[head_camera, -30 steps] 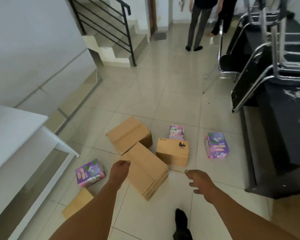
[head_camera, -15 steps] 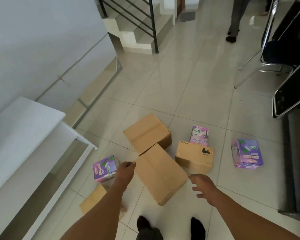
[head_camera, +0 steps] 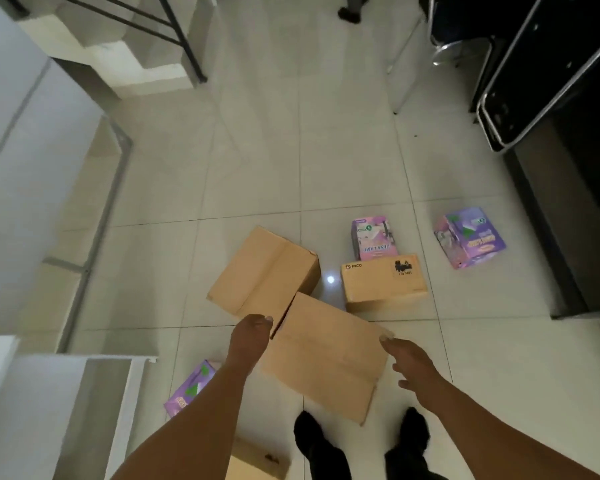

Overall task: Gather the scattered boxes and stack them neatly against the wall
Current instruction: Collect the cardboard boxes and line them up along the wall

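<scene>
So the nearest cardboard box (head_camera: 326, 355) is lying on the floor tiles (head_camera: 291, 161) right between the 2 hands, long axis slanted near-right to far-left. The left hand (head_camera: 250, 336) is seen at its far-left corner, fingers loosely curled, nothing gripped. The right hand (head_camera: 407, 362) is spread open by the right edge, nothing held.

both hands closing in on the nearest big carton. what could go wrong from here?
1. The nearest carton abuts the second large carton; lifting it may drag or nudge that one.
2. The left hand and right hand are at its upper corners only, so it could tip in the lift.
3. The purple box and flat cardboard lie by the feet: trip hazard.
</scene>
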